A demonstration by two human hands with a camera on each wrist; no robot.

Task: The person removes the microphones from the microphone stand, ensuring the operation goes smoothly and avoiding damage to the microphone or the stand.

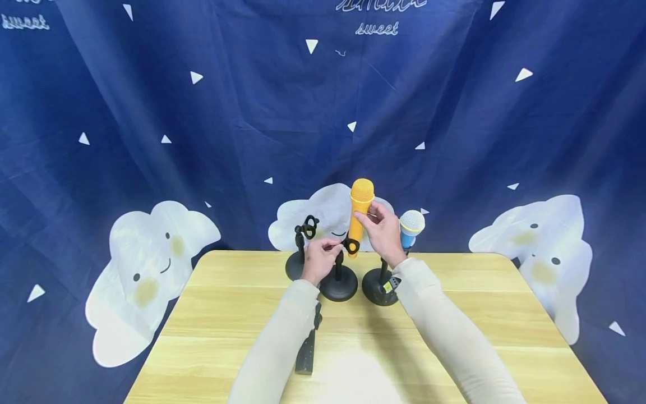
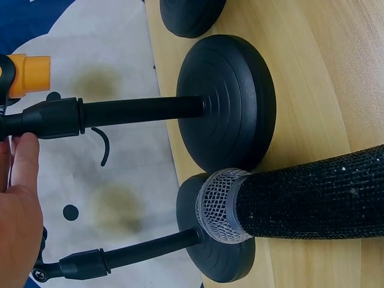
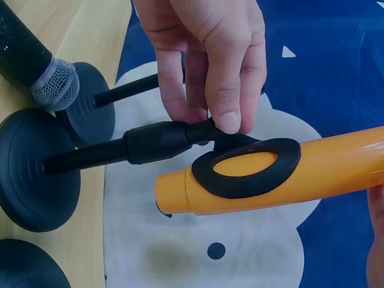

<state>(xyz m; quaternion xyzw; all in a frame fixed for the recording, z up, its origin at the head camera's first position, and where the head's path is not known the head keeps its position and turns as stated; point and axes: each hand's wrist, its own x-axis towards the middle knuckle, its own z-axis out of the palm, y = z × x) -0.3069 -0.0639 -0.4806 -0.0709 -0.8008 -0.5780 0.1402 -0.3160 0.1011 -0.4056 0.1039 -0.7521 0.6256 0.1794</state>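
My right hand (image 1: pixel 382 229) grips an orange-yellow microphone (image 1: pixel 361 193) by its body, mesh head up. The lower end of the microphone passes through the black clip (image 3: pixel 246 186) of the middle microphone stand (image 1: pixel 339 286). With thumb and fingers, my left hand (image 1: pixel 320 259) pinches the top of that stand, just beside the clip, as the right wrist view shows. In the left wrist view only part of this hand appears, against the stand's pole (image 2: pixel 138 111). The right hand barely shows at the right wrist view's edge.
A second stand (image 1: pixel 295 266) with a bare ring clip stands to the left. On the right, another stand (image 1: pixel 375 292) bears a blue microphone with a white head (image 1: pixel 411 222). A black sparkly microphone (image 2: pixel 306 198) lies on the wooden table (image 1: pixel 217 325). Behind hangs a blue curtain (image 1: pixel 242 140).
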